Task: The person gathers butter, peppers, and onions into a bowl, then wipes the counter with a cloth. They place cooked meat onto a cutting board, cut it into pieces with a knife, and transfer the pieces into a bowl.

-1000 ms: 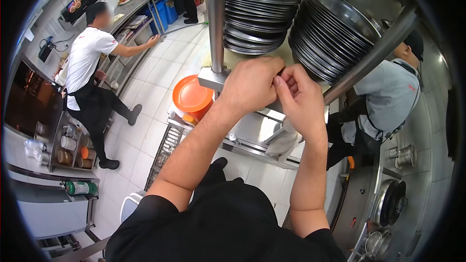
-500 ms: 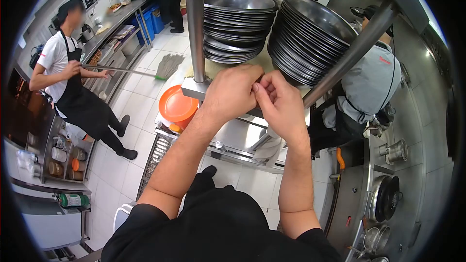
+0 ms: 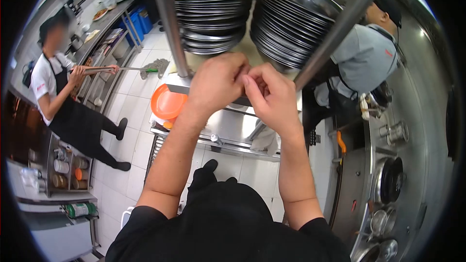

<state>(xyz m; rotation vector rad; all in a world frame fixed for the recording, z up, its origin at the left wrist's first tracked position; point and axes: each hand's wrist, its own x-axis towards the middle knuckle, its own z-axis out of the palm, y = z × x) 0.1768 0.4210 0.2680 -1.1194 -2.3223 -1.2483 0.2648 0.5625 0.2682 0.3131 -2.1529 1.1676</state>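
Both my hands meet in front of the edge of a raised metal shelf, just below two stacks of metal bowls. My left hand [image 3: 217, 81] is closed with its back toward me, and its fingertips are hidden. Close against it, my right hand [image 3: 272, 96] has its fingers curled and thumb pressed in. Whatever may be between the fingers is too small or hidden to make out. Beyond them stand the left bowl stack [image 3: 213, 17] and the right bowl stack [image 3: 291, 24], which leans slightly. An orange plate [image 3: 168, 102] lies lower, left of my left forearm.
Metal posts [image 3: 171, 24] frame the shelf on both sides. At left, a person in a black apron [image 3: 73, 116] holds a mop [image 3: 155, 69] over the tiled floor. Close at right, a person in a grey shirt [image 3: 366, 58] faces a stove area with pans [image 3: 388, 179].
My view has shifted, so the bowls and shelf sit further left and higher. My hands stay together. The person at left has raised the mop handle; the person at right stands more upright.
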